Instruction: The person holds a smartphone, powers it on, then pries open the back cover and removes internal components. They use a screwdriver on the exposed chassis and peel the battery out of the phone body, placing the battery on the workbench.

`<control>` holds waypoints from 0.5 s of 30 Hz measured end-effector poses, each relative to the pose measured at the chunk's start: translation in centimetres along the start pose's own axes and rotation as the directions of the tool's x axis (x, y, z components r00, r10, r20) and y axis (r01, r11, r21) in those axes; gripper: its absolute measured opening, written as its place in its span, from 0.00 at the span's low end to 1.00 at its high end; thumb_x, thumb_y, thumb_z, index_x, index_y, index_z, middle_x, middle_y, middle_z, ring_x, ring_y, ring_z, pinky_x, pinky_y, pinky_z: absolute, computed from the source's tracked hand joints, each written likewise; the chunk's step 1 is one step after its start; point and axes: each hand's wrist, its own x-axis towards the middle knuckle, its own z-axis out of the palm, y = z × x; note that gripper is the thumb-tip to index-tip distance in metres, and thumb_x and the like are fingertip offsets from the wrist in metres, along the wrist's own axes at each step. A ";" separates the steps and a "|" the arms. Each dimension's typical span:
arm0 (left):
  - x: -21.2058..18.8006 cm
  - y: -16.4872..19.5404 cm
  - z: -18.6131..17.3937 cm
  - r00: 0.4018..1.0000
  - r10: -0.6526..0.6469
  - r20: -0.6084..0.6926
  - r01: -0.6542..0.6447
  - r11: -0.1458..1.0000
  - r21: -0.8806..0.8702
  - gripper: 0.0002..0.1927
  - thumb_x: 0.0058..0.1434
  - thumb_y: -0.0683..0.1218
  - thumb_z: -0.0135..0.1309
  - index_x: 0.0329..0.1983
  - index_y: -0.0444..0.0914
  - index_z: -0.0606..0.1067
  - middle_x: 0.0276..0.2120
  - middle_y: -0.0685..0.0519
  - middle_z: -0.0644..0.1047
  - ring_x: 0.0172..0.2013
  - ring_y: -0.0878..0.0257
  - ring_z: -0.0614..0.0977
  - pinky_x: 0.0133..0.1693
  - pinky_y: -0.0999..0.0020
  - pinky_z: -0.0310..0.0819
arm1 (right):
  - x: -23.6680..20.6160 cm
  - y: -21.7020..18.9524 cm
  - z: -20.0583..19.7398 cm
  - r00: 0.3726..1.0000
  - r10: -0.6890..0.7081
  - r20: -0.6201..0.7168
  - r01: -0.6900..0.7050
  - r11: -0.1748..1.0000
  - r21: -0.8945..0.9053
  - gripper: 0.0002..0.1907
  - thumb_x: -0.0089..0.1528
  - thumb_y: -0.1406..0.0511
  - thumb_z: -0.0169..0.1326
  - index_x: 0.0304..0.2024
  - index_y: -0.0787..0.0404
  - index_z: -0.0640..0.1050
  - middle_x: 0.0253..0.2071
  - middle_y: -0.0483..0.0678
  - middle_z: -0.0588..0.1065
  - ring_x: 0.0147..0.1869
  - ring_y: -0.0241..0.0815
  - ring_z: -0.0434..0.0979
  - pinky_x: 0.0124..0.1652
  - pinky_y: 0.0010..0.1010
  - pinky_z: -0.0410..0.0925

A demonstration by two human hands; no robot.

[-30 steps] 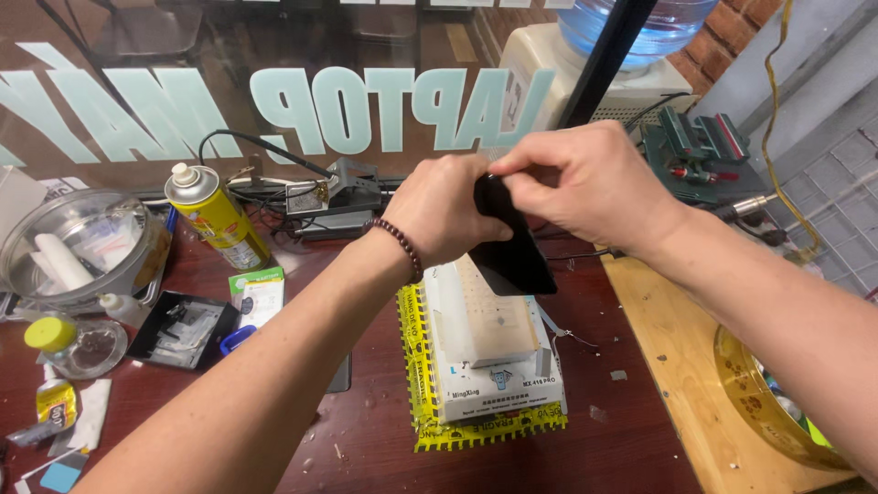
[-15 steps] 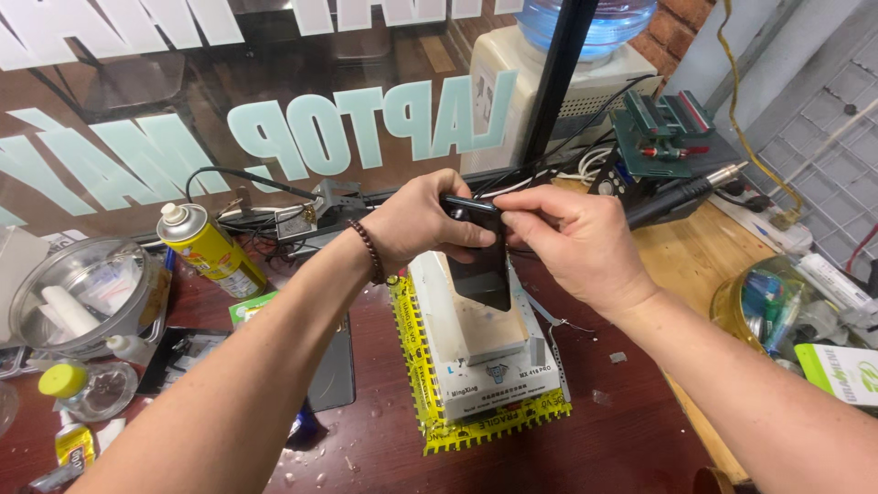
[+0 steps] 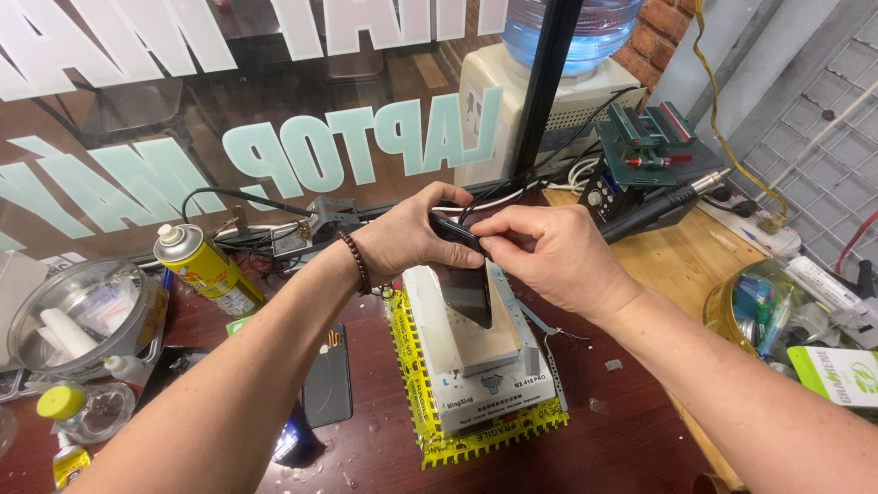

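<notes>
Far left: a clear glass bowl (image 3: 78,316) is seen at the left edge, a yellow-capped bottle (image 3: 78,410) below it.
Left of centre: a yellow spray can (image 3: 203,267) is stood tilted near the window; a dark flat phone (image 3: 327,384) is laid on the maroon table (image 3: 631,430), lower centre-left.
Left hand: the left hand (image 3: 412,240) is wrapped round the top end of the black phone (image 3: 465,285), thumb pressed on its near face, a bead bracelet (image 3: 355,263) worn at the wrist.
Thing in hand: the black phone is held upright at mid-frame, its lower end just over the white heating block (image 3: 476,352), which is seated on a yellow mat (image 3: 416,402).
Right hand: the right hand (image 3: 553,256) is closed in a pinch at the phone's upper edge; whether a thin tool is gripped there cannot be told.
Step in hand: judged as an edge being worked at, likely the screen or back being pried.
Next move: a steady grip by the left and a fine, shallow pull along the seam by the right would be called for.
Right: a black soldering station (image 3: 640,183) is set at upper right, a water dispenser (image 3: 540,101) behind it.
</notes>
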 end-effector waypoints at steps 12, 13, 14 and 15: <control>1.3 -1.7 0.0 0.992 0.071 -0.100 -0.073 0.997 -0.012 0.49 0.44 0.47 0.73 0.68 0.36 0.62 0.44 0.49 0.79 0.40 0.65 0.82 0.35 0.71 0.83 | 2.0 2.5 0.0 0.998 0.035 0.057 -0.042 0.992 0.118 0.12 0.61 0.70 0.59 0.47 0.64 0.82 0.40 0.46 0.84 0.43 0.29 0.84 0.45 0.22 0.77; 1.5 -2.0 0.1 0.988 0.096 -0.120 -0.096 0.995 0.004 0.49 0.44 0.48 0.73 0.67 0.35 0.62 0.44 0.50 0.79 0.39 0.66 0.82 0.34 0.72 0.83 | 2.2 2.8 0.5 0.998 0.042 0.042 -0.048 0.988 0.146 0.12 0.61 0.70 0.59 0.47 0.64 0.81 0.40 0.46 0.84 0.43 0.29 0.84 0.45 0.22 0.77; 1.7 -2.3 0.2 0.988 0.090 -0.128 -0.089 0.996 0.010 0.49 0.43 0.48 0.74 0.67 0.36 0.62 0.43 0.50 0.79 0.38 0.66 0.82 0.34 0.72 0.82 | 2.3 3.0 0.7 0.998 0.048 0.027 -0.052 0.984 0.173 0.12 0.61 0.70 0.59 0.48 0.65 0.81 0.40 0.46 0.83 0.43 0.29 0.84 0.45 0.22 0.77; 1.8 -2.4 0.0 0.986 0.083 -0.143 -0.081 0.997 0.019 0.48 0.43 0.48 0.74 0.66 0.36 0.62 0.43 0.49 0.79 0.37 0.66 0.82 0.33 0.72 0.82 | 2.7 3.2 1.0 0.999 0.028 0.029 -0.034 0.976 0.215 0.13 0.61 0.70 0.59 0.49 0.65 0.80 0.41 0.46 0.83 0.44 0.29 0.83 0.46 0.22 0.77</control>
